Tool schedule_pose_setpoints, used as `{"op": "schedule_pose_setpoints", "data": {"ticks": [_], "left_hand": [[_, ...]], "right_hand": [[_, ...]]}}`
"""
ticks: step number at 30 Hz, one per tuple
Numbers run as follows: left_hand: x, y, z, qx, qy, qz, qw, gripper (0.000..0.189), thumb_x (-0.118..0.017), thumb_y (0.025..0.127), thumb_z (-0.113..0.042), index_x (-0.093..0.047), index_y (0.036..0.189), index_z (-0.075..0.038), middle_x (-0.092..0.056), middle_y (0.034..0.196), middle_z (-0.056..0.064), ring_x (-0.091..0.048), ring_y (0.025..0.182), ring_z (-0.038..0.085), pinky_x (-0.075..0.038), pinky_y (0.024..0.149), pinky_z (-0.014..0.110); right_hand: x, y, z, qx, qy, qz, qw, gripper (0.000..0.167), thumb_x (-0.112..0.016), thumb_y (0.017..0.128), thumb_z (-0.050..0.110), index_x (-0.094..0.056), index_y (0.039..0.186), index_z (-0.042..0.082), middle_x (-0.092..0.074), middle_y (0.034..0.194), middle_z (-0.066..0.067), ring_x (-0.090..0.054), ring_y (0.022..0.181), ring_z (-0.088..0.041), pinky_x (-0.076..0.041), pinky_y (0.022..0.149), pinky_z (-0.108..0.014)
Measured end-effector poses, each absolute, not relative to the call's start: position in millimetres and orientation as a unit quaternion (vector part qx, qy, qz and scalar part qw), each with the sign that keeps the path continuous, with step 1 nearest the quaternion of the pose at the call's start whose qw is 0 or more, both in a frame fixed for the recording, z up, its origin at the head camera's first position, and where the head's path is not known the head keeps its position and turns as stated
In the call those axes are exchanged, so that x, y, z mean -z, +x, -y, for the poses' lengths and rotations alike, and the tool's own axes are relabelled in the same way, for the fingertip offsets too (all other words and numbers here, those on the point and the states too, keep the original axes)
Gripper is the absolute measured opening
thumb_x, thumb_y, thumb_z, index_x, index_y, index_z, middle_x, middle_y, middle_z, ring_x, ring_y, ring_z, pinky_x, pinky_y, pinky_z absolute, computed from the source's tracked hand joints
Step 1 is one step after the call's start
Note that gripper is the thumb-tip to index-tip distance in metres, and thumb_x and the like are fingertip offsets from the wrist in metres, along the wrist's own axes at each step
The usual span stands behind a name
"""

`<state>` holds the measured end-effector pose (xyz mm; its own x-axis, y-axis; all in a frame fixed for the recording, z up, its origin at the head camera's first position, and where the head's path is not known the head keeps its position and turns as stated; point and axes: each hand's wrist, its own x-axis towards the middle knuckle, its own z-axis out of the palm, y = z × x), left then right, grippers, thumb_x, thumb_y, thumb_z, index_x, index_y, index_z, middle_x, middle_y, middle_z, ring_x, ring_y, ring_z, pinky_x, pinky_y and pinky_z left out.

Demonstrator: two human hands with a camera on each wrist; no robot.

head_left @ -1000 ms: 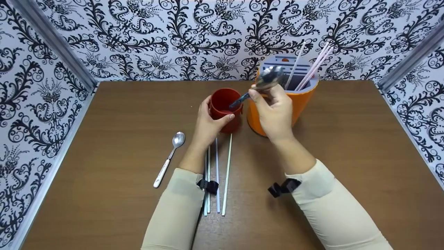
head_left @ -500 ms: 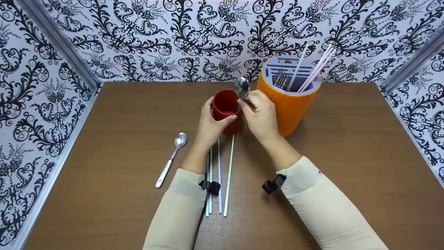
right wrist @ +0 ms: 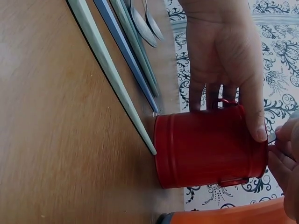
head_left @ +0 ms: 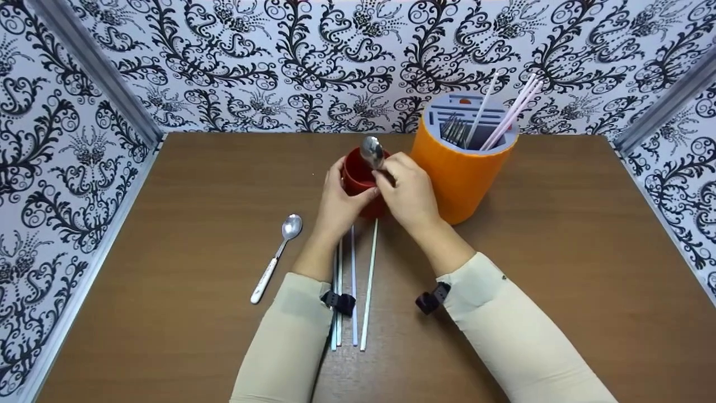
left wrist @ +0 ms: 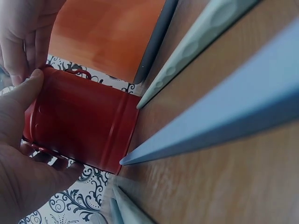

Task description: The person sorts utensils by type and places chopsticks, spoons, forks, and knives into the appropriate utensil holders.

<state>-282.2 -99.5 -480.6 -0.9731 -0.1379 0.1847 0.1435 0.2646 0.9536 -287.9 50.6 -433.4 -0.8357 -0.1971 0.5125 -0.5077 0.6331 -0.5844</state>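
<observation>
My left hand (head_left: 338, 204) grips a red cup (left wrist: 79, 116) with small side handles, its thumb near the rim and fingers round the far side. The cup stands upright on the table. Over its mouth, my right hand (head_left: 411, 190) pinches a metal spoon (head_left: 371, 151) just below the bowl. That bowl points up; the handle goes down into the cup, mostly hidden by fingers and rim. Chopsticks lie in front of the cup, a pale green one (head_left: 369, 285) and a lilac one (head_left: 353, 280) among them, some partly under my left forearm.
Left of my left arm lies another spoon (head_left: 274, 261) with a white handle. An orange utensil holder (head_left: 458, 184) stands close to my right hand, with several forks (head_left: 454, 129) and pink chopsticks (head_left: 512, 112) in it. Patterned walls (head_left: 347, 73) border the table (head_left: 201, 224).
My right hand has moved left and down from the orange holder to the cup, bringing the spoon's handle down into it. The left hand has kept its grip on the cup.
</observation>
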Motion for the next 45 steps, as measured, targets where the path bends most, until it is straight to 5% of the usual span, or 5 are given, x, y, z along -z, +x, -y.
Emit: {"op": "schedule_pose_setpoints", "data": {"ticks": [18,45], "left_hand": [[481.5,-283.6,93.9,0.63,-0.003,0.769,0.112,0.077,-0.08,0.087,-0.015,-0.044,0.154,-0.007,-0.049,0.153,0.017,-0.051,0.14,0.029,-0.043,0.119,0.041],[482.3,-282.2,98.3,0.634,-0.01,0.765,0.11,0.088,-0.091,0.081,-0.026,-0.043,0.153,-0.01,-0.05,0.152,0.012,-0.052,0.138,0.024,-0.043,0.12,0.038]], "right_hand": [[434.2,-278.3,-48.6,-0.368,0.212,0.89,0.166,0.017,-0.073,0.098,0.021,-0.081,0.108,0.01,-0.076,0.111,-0.005,-0.067,0.114,-0.025,-0.052,0.11,-0.04],[439.1,-240.7,-84.6,-0.431,0.217,0.853,0.201,0.016,-0.077,0.095,0.018,-0.08,0.105,0.007,-0.074,0.099,-0.005,-0.067,0.092,-0.027,-0.061,0.09,-0.035]]}}
